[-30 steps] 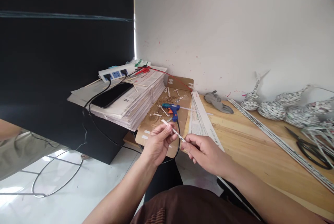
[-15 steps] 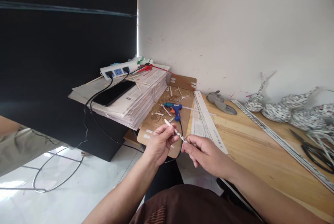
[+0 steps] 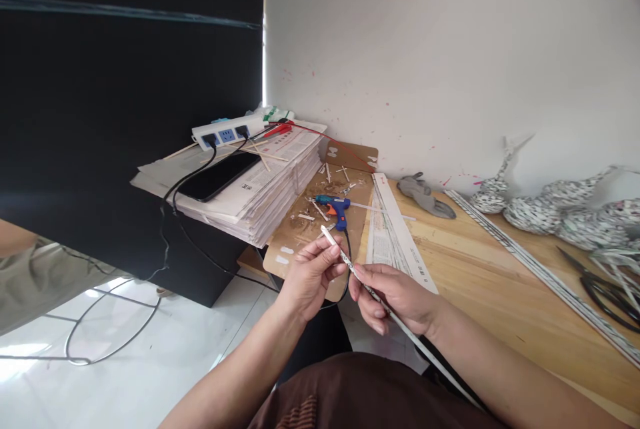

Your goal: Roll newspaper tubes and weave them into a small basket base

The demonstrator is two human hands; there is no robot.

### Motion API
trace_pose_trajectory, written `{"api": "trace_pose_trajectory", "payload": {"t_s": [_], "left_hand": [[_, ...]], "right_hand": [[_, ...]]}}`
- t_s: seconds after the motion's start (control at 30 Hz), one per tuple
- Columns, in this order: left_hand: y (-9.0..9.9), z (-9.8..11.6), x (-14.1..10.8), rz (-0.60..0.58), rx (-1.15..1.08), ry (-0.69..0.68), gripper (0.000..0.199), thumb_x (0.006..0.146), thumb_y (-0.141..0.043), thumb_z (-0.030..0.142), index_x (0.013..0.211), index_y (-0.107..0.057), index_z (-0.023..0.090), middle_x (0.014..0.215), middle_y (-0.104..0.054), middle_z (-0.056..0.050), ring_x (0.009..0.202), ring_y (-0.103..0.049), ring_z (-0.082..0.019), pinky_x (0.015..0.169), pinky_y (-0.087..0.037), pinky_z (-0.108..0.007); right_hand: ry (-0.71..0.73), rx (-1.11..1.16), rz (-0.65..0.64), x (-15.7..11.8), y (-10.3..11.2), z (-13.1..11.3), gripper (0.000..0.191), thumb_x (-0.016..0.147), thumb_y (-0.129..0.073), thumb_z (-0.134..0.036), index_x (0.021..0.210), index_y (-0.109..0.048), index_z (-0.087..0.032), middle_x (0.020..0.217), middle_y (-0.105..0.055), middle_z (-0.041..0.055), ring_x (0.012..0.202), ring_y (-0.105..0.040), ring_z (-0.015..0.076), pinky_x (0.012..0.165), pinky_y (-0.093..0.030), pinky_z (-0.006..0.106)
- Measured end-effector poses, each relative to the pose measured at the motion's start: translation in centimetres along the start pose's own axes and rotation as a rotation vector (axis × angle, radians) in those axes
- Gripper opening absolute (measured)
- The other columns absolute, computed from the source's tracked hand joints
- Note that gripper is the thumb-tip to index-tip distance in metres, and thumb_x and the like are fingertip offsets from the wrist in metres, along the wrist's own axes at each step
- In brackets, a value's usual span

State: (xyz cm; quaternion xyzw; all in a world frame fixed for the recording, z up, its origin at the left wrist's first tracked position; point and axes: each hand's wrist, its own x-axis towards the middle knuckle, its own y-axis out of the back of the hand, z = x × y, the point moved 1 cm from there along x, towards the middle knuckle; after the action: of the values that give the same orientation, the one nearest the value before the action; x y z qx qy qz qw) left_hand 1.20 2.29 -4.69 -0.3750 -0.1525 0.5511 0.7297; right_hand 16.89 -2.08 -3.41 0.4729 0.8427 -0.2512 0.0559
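Observation:
A thin rolled paper tube [image 3: 407,330], white with dark print, runs slantwise through both hands down toward my lap. My left hand [image 3: 313,274] pinches it near its upper tip between thumb and fingers. Farther down, my right hand [image 3: 395,295] grips the tube with thumb and forefinger, the other fingers curled loosely. Just beyond the tip, a blue glue gun [image 3: 340,211] with a clear glue stick lies on a brown cardboard sheet [image 3: 357,235] strewn with paper scraps. Flat paper strips [image 3: 400,232] rest on the wooden table to the right.
At left, a tall newspaper stack [image 3: 280,209] carries a phone [image 3: 220,175] and a power strip [image 3: 227,132]. Along the right are a grey glove [image 3: 425,195], long paper tubes [image 3: 540,275], woven paper shapes [image 3: 535,214] and black scissors [image 3: 600,292]. Cables hang beside the stack.
My right hand has turned and its fingers have loosened, so the tube's long lower part now shows below it. The tube's tip has shifted slightly right and up.

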Motion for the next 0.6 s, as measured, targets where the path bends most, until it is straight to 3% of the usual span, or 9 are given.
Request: {"api": "trace_pose_trajectory", "payload": {"t_s": [0.17,0.6], "left_hand": [[-0.02,-0.03,0.07,0.018,0.006,-0.019,0.023,0.070,-0.079,0.019,0.090,-0.070,0.012,0.076,-0.069,-0.004,0.069,-0.067,-0.010,0.061,-0.057,-0.014],[-0.01,0.03,-0.10,0.029,0.011,0.001,0.024,0.071,-0.078,0.016,0.093,-0.069,0.012,0.077,-0.069,-0.004,0.071,-0.069,-0.011,0.062,-0.057,-0.014]], "right_hand": [[0.041,-0.271,0.139,-0.32,-0.39,0.15,0.046,0.089,-0.047,-0.059,0.084,-0.057,-0.014,0.050,-0.051,-0.0053,0.043,-0.052,0.0080,0.046,-0.038,0.019],[0.013,-0.170,0.080,0.04,-0.57,0.38,0.053,0.091,-0.040,-0.062,0.080,-0.058,-0.013,0.046,-0.049,-0.0046,0.039,-0.050,0.0091,0.042,-0.036,0.020]]}}
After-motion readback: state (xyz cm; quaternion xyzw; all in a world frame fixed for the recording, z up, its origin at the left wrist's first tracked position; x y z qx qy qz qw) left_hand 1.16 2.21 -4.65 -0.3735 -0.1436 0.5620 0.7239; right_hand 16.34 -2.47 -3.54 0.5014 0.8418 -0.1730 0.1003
